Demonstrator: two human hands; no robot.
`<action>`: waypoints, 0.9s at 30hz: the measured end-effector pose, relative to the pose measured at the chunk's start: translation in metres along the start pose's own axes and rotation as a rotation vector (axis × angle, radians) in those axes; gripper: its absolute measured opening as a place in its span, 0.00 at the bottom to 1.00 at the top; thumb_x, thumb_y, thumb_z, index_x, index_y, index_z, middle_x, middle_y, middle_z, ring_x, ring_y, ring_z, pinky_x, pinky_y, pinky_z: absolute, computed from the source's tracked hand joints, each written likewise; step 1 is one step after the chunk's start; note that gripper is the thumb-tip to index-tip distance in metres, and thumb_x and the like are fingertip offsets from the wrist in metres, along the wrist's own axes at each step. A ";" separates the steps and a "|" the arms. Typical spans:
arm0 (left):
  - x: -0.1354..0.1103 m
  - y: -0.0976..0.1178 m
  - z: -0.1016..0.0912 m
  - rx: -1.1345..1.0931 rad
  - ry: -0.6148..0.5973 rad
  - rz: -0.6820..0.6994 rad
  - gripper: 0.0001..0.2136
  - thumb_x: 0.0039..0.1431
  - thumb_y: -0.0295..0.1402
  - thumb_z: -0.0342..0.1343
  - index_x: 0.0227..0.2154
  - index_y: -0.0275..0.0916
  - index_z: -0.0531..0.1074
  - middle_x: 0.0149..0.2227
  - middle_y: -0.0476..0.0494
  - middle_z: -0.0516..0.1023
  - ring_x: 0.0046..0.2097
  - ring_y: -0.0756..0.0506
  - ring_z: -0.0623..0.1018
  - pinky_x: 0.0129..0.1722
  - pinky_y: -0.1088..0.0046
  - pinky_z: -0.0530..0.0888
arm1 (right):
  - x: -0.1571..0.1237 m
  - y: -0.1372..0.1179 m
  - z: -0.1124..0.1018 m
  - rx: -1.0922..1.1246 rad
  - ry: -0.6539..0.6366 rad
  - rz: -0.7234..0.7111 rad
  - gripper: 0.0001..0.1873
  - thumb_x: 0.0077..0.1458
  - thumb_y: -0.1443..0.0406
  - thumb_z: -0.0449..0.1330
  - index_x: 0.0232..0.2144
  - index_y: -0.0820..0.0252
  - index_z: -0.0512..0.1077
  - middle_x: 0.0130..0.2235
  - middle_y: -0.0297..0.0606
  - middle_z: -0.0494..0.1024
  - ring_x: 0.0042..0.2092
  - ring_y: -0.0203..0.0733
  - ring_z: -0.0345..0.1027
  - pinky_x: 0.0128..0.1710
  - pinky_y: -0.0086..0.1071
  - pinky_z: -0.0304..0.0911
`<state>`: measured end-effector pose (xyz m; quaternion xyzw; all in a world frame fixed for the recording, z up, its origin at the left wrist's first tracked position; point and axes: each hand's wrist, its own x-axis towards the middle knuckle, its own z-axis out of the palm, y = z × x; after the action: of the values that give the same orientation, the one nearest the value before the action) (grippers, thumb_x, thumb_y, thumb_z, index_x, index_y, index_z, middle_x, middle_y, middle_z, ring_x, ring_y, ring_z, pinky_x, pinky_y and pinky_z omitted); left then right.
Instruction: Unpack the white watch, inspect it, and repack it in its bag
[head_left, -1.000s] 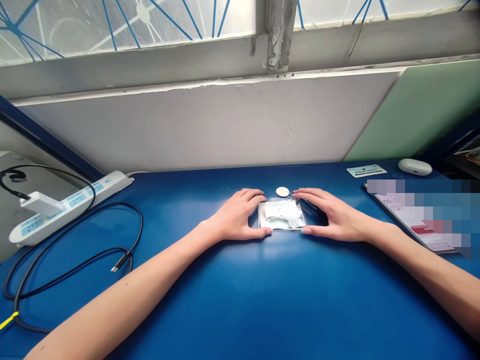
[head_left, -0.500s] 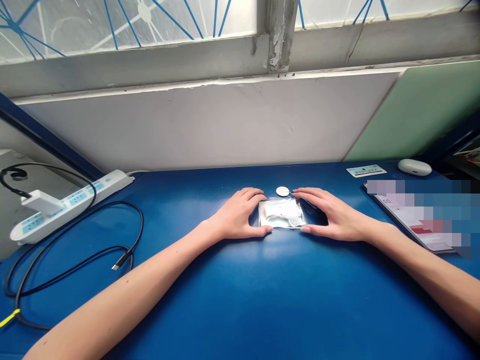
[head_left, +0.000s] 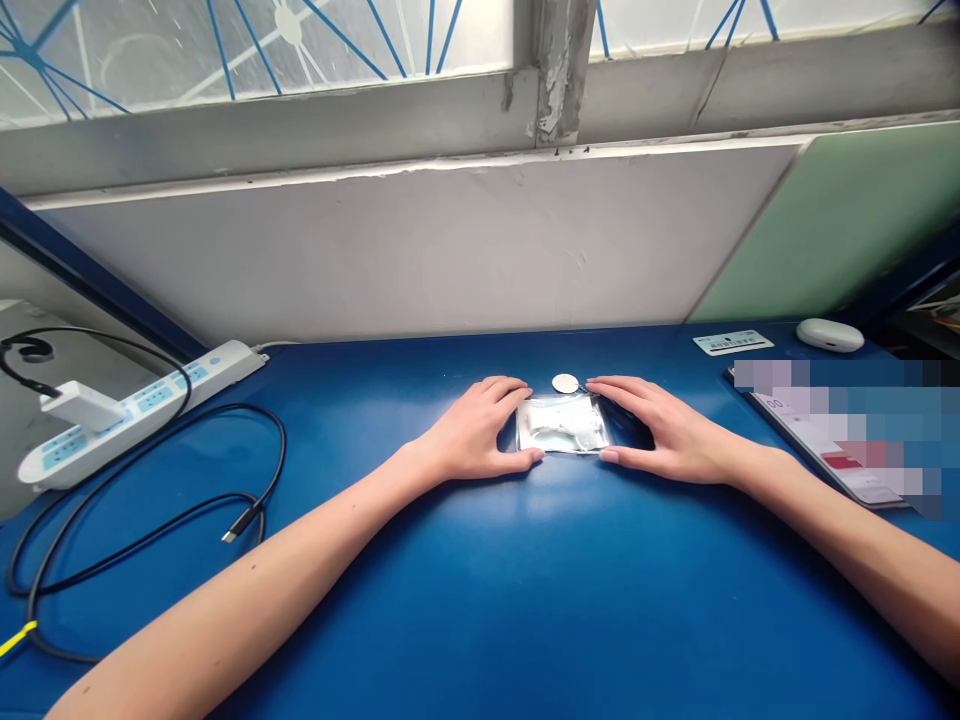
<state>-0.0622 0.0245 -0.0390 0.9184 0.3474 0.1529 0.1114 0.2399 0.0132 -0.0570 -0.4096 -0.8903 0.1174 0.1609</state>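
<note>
A small flat packet (head_left: pixel 564 424) of clear, shiny plastic lies on the blue table, its contents whitish and hard to make out through the glare. My left hand (head_left: pixel 480 430) curves around its left end, thumb at the near corner and fingers by the far one. Around the right end, my right hand (head_left: pixel 660 430) forms a similar curve. Thumbs and fingers stay well apart on both hands, at or close to the packet's edges. Just behind the packet is a white round disc (head_left: pixel 565 383) with a small dark piece at its side, close to my right fingertips.
On the left are a white power strip (head_left: pixel 150 405) with a plugged-in charger (head_left: pixel 86 407) and a looped black cable (head_left: pixel 244 522). To the right lie a phone-like device (head_left: pixel 810 440), partly pixelated, a card (head_left: pixel 733 343) and a white rounded case (head_left: pixel 829 335). A wall (head_left: pixel 450 250) rises behind.
The packet sits very slightly farther back, and the glare on it has shifted. Both hands have barely moved and keep their curved shape around it.
</note>
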 end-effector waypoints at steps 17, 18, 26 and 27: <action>0.000 0.000 0.000 -0.013 0.005 -0.004 0.35 0.54 0.49 0.63 0.60 0.32 0.66 0.62 0.29 0.67 0.63 0.31 0.66 0.63 0.53 0.65 | 0.000 0.000 0.001 -0.032 -0.005 -0.007 0.44 0.56 0.46 0.61 0.67 0.61 0.57 0.66 0.54 0.63 0.65 0.61 0.57 0.62 0.55 0.59; 0.000 0.000 0.000 -0.014 0.005 -0.005 0.35 0.54 0.49 0.63 0.60 0.32 0.66 0.62 0.29 0.67 0.63 0.31 0.66 0.62 0.53 0.65 | 0.000 0.000 0.001 -0.034 -0.008 -0.004 0.45 0.55 0.45 0.61 0.67 0.61 0.57 0.66 0.54 0.63 0.65 0.61 0.57 0.62 0.55 0.59; 0.000 0.000 0.001 -0.013 0.015 -0.017 0.36 0.53 0.50 0.63 0.59 0.32 0.66 0.62 0.28 0.68 0.63 0.31 0.67 0.62 0.51 0.66 | 0.000 0.000 0.002 -0.026 0.001 -0.004 0.46 0.54 0.45 0.62 0.66 0.62 0.57 0.65 0.55 0.63 0.65 0.62 0.57 0.62 0.56 0.59; 0.000 0.000 0.001 -0.013 0.015 -0.021 0.36 0.53 0.50 0.64 0.59 0.31 0.66 0.61 0.27 0.68 0.63 0.31 0.67 0.62 0.51 0.66 | 0.000 0.000 0.002 -0.022 0.007 -0.005 0.46 0.54 0.45 0.62 0.66 0.62 0.57 0.65 0.55 0.63 0.65 0.62 0.57 0.62 0.56 0.59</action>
<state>-0.0624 0.0243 -0.0401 0.9129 0.3566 0.1611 0.1166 0.2394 0.0130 -0.0587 -0.4093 -0.8921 0.1059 0.1597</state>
